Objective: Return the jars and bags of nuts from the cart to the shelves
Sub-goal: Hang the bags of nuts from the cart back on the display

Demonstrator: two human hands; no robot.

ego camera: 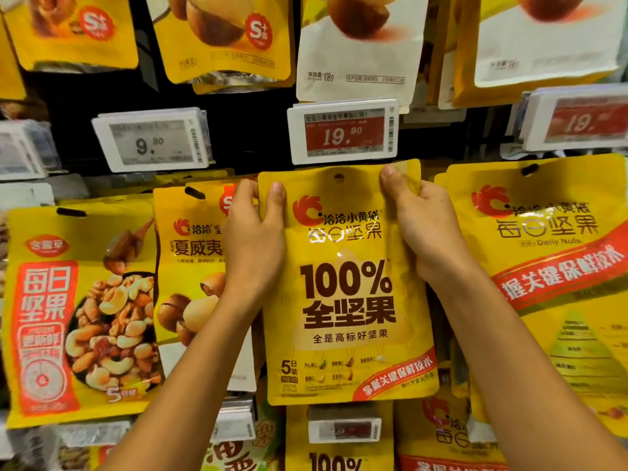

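A yellow bag of nuts [346, 290] printed "100%" is held upright in front of the hanging display, its hang hole near the top just below the red price tag [343, 136]. My left hand [255, 239] grips the bag's upper left edge, thumb on the front. My right hand [421, 226] pinches the upper right corner, thumb over the top front. Whether the hang hole is on a peg is hidden.
Yellow nut bags hang all around: a mixed-nut bag [81, 311] at left, a macadamia bag [190, 263] behind my left hand, a Daily Nuts bag [550, 266] at right. More bags hang above and below. A white price tag [153, 141] sits upper left.
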